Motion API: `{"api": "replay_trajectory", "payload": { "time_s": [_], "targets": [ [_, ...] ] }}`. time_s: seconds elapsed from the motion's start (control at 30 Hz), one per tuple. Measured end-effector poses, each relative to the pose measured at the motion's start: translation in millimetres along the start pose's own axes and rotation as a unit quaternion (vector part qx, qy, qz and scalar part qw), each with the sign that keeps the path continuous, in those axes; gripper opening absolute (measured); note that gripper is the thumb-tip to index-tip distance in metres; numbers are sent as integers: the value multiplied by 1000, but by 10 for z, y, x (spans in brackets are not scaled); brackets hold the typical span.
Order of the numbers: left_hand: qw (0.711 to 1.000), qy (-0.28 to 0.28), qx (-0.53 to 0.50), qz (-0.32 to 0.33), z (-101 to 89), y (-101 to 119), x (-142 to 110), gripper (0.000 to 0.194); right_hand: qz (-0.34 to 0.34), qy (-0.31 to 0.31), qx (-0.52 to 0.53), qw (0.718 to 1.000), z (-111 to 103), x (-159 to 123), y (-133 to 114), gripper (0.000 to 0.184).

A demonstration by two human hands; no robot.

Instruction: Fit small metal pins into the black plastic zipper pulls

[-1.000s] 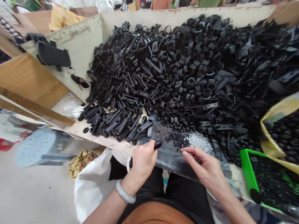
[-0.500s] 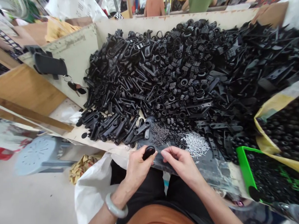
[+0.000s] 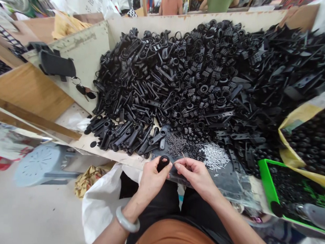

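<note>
My left hand (image 3: 153, 177) is closed around a black plastic part (image 3: 163, 162) whose rounded end with a hole sticks up from the fingers. Close beside it, my right hand (image 3: 195, 176) pinches a thin, pin-like rod (image 3: 184, 157) between thumb and fingers. The right fingertips are just short of the black part. Beyond the hands, on a dark mat (image 3: 177, 174), lie small heaps of dark little springs or pins (image 3: 176, 144), small black pieces (image 3: 194, 151) and silvery pins (image 3: 215, 156).
Black plastic parts (image 3: 177, 78) fill the walled bench. Handle-like pieces (image 3: 125, 135) lie along its front left edge. At right are a green tray (image 3: 265, 179) and a yellow-edged bag (image 3: 287, 146) of black balls. A blue stool (image 3: 37, 163) stands left. Two people sit beyond the bench.
The black part in my left hand has turned slightly, so the hole in its end shows more. My right hand keeps its pinch on the thin rod. The view has shifted a little.
</note>
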State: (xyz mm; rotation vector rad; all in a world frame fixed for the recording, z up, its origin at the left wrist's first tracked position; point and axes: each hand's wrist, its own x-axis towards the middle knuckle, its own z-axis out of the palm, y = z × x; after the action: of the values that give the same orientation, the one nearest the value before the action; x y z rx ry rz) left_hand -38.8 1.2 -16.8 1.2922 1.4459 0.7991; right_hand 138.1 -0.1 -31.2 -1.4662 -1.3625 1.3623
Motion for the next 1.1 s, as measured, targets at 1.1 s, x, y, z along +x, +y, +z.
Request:
{"api": "replay_trajectory", "payload": {
  "time_s": [1.1],
  "targets": [
    [962,-22,-235,-135,127,81,-214,37,-94,73,-117,986,-79,-62,-76,23]
  ]
}}
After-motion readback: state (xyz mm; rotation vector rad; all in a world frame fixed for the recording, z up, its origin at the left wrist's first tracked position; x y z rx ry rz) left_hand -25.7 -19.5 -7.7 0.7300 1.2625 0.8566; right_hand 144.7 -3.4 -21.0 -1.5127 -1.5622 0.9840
